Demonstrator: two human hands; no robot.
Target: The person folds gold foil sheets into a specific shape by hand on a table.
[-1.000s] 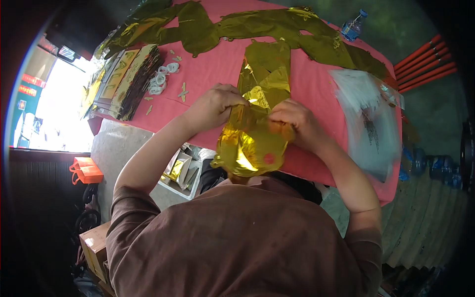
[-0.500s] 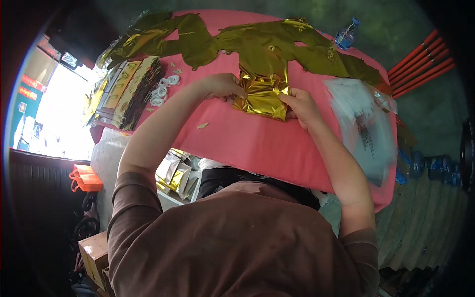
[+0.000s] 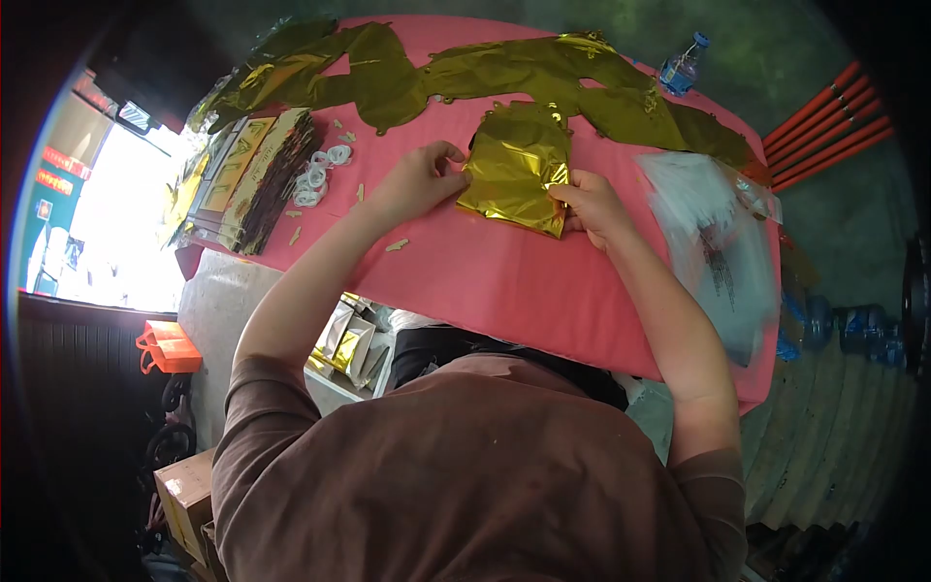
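Observation:
A folded, uninflated gold foil balloon (image 3: 519, 175) lies in front of me on the pink-covered table (image 3: 485, 276), wrinkled and shiny. My right hand (image 3: 593, 206) pinches its lower right edge, thumb on top and fingers underneath. At its left edge is my left hand (image 3: 422, 182), thumb and forefinger apart, with the thumb tip right at the foil. Behind it, a long stretch of flat gold foil (image 3: 388, 82) runs across the back of the table.
To the left are a stack of printed packages (image 3: 247, 179), white ribbon coils (image 3: 312, 179) and several small tan pieces (image 3: 398, 245). Clear plastic bags (image 3: 713, 252) lie at the right, with a water bottle (image 3: 682, 66) at the back. An orange bag (image 3: 167, 347) sits lower left.
My left hand has loosened from the foil and drawn slightly left. The folded foil now lies flatter and wider. My right hand keeps its hold at the right edge.

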